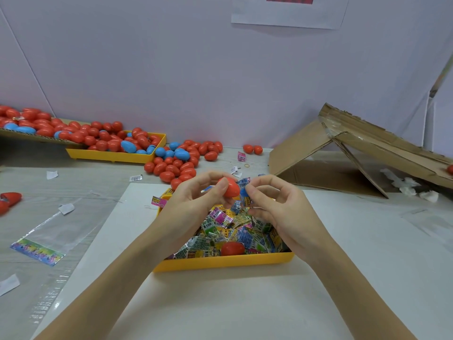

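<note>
Over the yellow tray [220, 262] both hands meet, right above the packets [215, 231] heaped inside it. Left grip [193, 200] is curled round a red egg [230, 188], thumb on top and fingers behind. It holds the egg up off the heap, turned toward the other hand. Right grip [277, 207] pinches a blue piece [244, 193] between thumb and forefinger, just beside the egg; packet or shell half, I cannot tell. This looks like the filling step, something going into the egg, though whether the egg is open is hidden. Working low over the tray makes sense: drop anything and it lands back in the heap. A second egg [232, 248] lies among the packets near the front rim. Back on the table [367, 241], a far tray [115, 157] and a loose pile [181, 165] of red and blue eggs sit to the left, likely stock or finished ones. Collapsed cardboard [343, 153] leans at the right, and a clear bag [56, 229] lies flat at the left.
</note>
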A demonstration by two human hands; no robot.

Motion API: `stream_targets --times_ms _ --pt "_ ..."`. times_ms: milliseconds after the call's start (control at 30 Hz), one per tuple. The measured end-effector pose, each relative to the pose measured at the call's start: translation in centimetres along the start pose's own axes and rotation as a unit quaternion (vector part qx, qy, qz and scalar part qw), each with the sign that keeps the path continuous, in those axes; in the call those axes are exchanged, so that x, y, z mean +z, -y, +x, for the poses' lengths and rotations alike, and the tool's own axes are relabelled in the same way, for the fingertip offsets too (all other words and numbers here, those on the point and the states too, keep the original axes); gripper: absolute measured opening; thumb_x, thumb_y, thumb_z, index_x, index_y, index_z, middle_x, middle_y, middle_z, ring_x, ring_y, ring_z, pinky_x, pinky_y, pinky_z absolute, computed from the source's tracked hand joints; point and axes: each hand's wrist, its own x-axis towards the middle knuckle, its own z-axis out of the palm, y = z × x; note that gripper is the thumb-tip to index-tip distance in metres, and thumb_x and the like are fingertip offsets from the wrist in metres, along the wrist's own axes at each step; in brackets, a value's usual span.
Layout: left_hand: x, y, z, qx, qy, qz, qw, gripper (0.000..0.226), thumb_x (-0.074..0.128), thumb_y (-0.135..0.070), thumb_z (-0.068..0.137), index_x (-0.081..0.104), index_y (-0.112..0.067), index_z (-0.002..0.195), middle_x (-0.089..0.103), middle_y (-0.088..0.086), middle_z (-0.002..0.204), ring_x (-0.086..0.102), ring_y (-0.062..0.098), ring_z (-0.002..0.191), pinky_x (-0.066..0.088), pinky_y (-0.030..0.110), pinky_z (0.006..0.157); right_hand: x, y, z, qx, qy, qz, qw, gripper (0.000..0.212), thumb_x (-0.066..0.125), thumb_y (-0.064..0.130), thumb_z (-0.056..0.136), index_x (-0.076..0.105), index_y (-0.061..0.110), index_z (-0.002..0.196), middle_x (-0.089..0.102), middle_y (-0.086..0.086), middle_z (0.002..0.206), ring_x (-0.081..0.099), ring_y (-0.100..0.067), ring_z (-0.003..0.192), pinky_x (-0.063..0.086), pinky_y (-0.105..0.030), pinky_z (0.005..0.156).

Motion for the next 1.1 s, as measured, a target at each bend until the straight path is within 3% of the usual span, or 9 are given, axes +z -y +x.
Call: stream_targets --times_ms 133,400,600,767,900,1100 --pt "0.0 0.07 -0.05 0.003 -0.007 0.029 1.0 0.03 0.064 -0.035 0.095 0.071 -0.016 0.117 0.076 0.003 0.098 0.073 0.016 0.092 0.053 0.019 0.088 0.04 -0.09 0.05 -0.022 -0.011 -0.019 1.0 0.023 0.077 0.031 0.086 0.078 0.015 0.102 0.079 -0.006 0.098 0.077 -0.02 0.089 0.059 -0.022 0.073" --pt "-0.05 0.01 -0.16 0.009 0.002 0.045 0.999 0.029 0.068 -0.031 0.093 0.07 -0.019 0.12 0.075 -0.001 0.109 0.073 0.014 0.099 0.054 0.019 0.087 -0.16 0.35 0.03 0.025 -0.011 0.073 0.997 0.044 0.078 0.033 0.08 0.072 0.006 0.115 0.078 -0.015 0.103 0.077 -0.022 0.087 0.06 -0.022 0.069" --pt "0.01 -0.01 -0.01 0.008 -0.025 0.019 0.999 0.031 0.067 -0.028 0.091 0.071 -0.012 0.118 0.077 0.003 0.102 0.073 0.016 0.093 0.055 0.02 0.084 -0.06 0.46 -0.18 -0.007 0.005 0.008 1.0 0.029 0.079 0.038 0.08 0.076 0.016 0.098 0.079 -0.009 0.101 0.078 -0.027 0.092 0.06 -0.023 0.073" --pt "0.06 0.03 -0.02 0.004 -0.027 0.026 0.999 0.031 0.067 -0.027 0.092 0.071 -0.012 0.118 0.077 0.003 0.102 0.074 0.016 0.092 0.055 0.018 0.083 0.17 0.4 -0.2 -0.011 0.007 -0.019 1.0 0.031 0.078 0.038 0.083 0.076 0.019 0.107 0.08 -0.006 0.099 0.078 -0.024 0.091 0.061 -0.023 0.074" --pt "-0.13 -0.1 -0.1 0.006 -0.001 0.04 0.999 0.031 0.069 -0.026 0.093 0.072 -0.015 0.122 0.077 0.004 0.109 0.074 0.017 0.098 0.056 0.02 0.087 -0.28 0.02 -0.24 0.001 0.004 -0.018 1.0 0.017 0.076 0.025 0.089 0.08 0.013 0.101 0.077 -0.006 0.083 0.073 -0.015 0.078 0.057 -0.019 0.07" --pt "-0.19 -0.55 -0.33 0.028 0.03 0.069 0.997 0.038 0.068 -0.022 0.094 0.067 -0.018 0.132 0.075 -0.005 0.122 0.071 0.011 0.113 0.053 0.015 0.088 -0.43 0.33 -0.18 0.001 -0.002 -0.004 1.0 0.018 0.074 0.035 0.086 0.082 0.02 0.087 0.072 -0.004 0.077 0.065 -0.011 0.072 0.057 -0.019 0.067"
